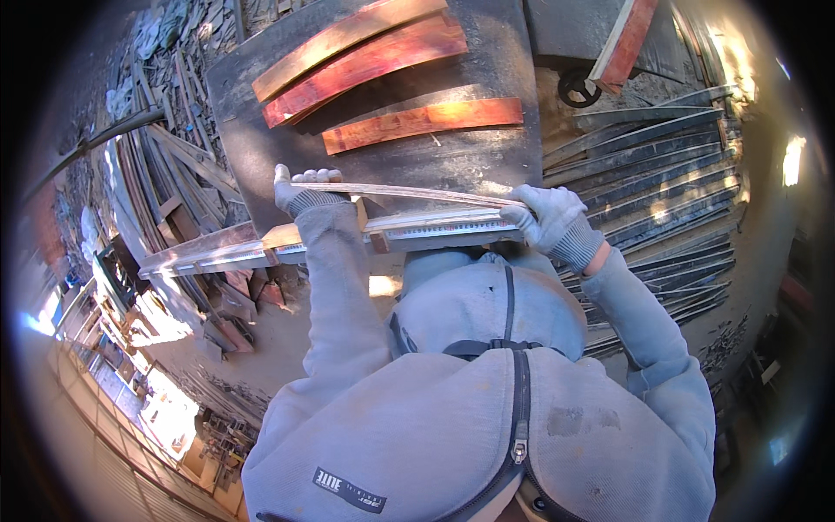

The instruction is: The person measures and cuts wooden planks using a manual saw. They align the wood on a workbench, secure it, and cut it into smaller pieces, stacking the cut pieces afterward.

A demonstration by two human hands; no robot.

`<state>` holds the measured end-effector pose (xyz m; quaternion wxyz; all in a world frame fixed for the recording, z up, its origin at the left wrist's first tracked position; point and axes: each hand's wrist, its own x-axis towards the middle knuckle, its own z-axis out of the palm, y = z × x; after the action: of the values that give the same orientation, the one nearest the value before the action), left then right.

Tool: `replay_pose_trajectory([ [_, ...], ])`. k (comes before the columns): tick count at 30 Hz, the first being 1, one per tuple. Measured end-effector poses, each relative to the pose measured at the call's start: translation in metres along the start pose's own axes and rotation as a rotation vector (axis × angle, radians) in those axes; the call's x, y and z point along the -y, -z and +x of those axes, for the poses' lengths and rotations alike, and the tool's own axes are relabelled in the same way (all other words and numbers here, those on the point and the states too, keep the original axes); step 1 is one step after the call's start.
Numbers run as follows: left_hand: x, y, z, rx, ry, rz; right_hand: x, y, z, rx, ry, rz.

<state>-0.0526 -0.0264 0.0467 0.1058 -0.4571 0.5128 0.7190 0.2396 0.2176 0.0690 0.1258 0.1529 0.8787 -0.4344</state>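
A thin, slightly bowed wooden strip [409, 190] spans between my two gloved hands, above the near edge of a dark table [252, 157]. My left hand [306, 187] closes on its left end, with the thumb sticking up. At the right end, my right hand [552, 219] is closed around the strip, fingers curled. Just below the strip, a long rail with a measuring scale [448, 224] runs along the table's near edge. My left forearm crosses over this rail and hides part of it.
Curved reddish boards [374, 65] lie at the far side of the table, with another curved board [422, 124] nearer. A stack of dark slats [661, 191] stands at right, below a handwheel [578, 88]. Scrap wood [178, 165] is heaped at left.
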Motion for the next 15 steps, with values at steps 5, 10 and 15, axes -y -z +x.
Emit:
replay_pose_trajectory([
  [5, -0.003, -0.011, -0.011, 0.16, -0.054, -0.058, 0.008, -0.013, -0.008, -0.135, -0.053, 0.045],
  [10, -0.004, -0.021, -0.015, 0.417, -0.045, -0.148, 0.015, -0.012, -0.016, -0.103, -0.035, 0.143],
  [15, 0.003, -0.028, -0.019, 0.833, -0.043, -0.225, 0.018, 0.003, -0.007, 0.271, -0.189, 0.109],
])
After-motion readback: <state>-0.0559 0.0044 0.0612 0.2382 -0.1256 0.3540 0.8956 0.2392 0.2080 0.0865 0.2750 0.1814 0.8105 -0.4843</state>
